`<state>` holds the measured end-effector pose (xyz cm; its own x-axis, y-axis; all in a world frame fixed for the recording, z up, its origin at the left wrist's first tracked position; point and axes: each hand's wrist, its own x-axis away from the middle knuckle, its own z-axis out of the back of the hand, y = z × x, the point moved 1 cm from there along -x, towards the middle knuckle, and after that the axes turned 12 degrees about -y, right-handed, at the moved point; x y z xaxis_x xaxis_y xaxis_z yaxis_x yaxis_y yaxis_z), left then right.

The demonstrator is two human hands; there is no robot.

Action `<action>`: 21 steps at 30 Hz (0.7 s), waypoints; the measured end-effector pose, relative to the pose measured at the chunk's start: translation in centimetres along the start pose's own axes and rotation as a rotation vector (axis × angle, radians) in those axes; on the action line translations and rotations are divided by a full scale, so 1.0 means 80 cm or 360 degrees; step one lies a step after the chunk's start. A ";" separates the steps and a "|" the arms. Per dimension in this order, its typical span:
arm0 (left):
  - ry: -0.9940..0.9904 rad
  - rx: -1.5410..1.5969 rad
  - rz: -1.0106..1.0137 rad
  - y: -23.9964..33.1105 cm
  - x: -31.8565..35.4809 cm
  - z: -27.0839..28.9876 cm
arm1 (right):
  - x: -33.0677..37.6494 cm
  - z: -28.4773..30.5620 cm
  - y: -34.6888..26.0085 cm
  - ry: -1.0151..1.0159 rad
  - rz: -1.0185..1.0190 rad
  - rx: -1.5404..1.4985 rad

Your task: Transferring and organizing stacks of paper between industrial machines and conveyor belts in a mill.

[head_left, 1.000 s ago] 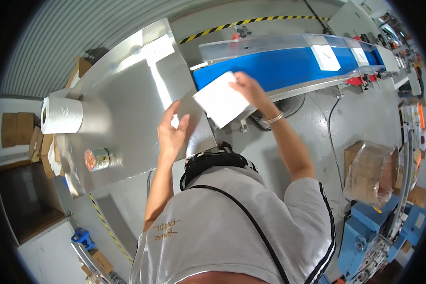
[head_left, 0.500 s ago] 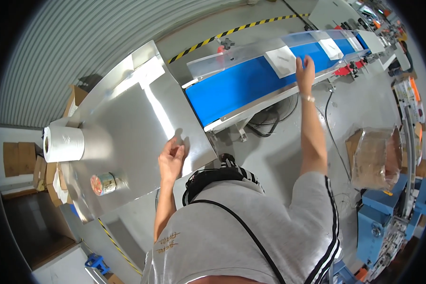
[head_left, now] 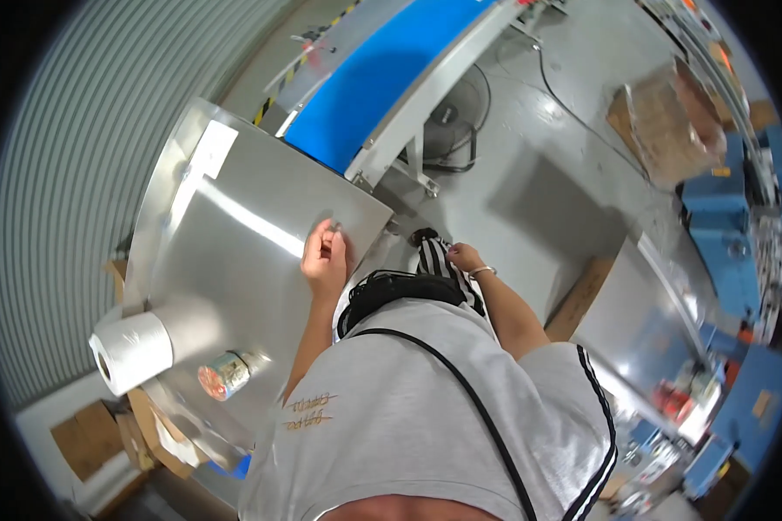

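Observation:
My left hand [head_left: 325,259] is over the steel table [head_left: 256,187], close to its right edge. Its fingers are loosely bent with gaps between them, and I see nothing in them. In front of my waist, above the striped trouser leg, is my right hand [head_left: 467,258], its fingers curled in and no object showing. A white roll [head_left: 135,352] lies at the table's left side. Nearer to me on the same table is a clear-sided jar or roll with an orange end [head_left: 226,375]; its exact kind is unclear.
Beyond the table runs a blue conveyor belt [head_left: 369,78] with a metal frame, a black fan [head_left: 443,130] beneath it. Right of it are a plastic-lined carton [head_left: 669,130], blue machinery [head_left: 721,226] and another metal surface [head_left: 626,317]. Ribbed wall panelling [head_left: 69,200] stands left.
My right hand has come back from the white packets on the belt to my waist. The view has swung right, and the packets have left it. My left hand stays over the table.

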<state>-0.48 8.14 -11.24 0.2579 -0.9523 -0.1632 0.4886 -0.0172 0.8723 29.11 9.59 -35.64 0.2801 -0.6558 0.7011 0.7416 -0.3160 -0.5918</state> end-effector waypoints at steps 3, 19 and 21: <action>-0.0184 0.0123 0.0119 0.010 0.000 -0.002 | 0.044 -0.056 0.060 0.0258 -0.0110 -0.0273; -0.0310 -0.0352 -0.0255 -0.022 -0.021 0.005 | 0.347 -0.303 0.222 0.0992 -0.0762 -0.1132; -0.0376 -0.0620 -0.0274 -0.005 -0.004 -0.008 | 0.386 -0.328 0.233 0.1150 -0.0743 -0.1053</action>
<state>-0.25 8.64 -11.83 -0.0281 -0.9896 -0.1414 0.7949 -0.1078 0.5971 35.60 -34.57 -35.48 -0.5304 -0.5552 0.6407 0.1456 -0.8041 -0.5763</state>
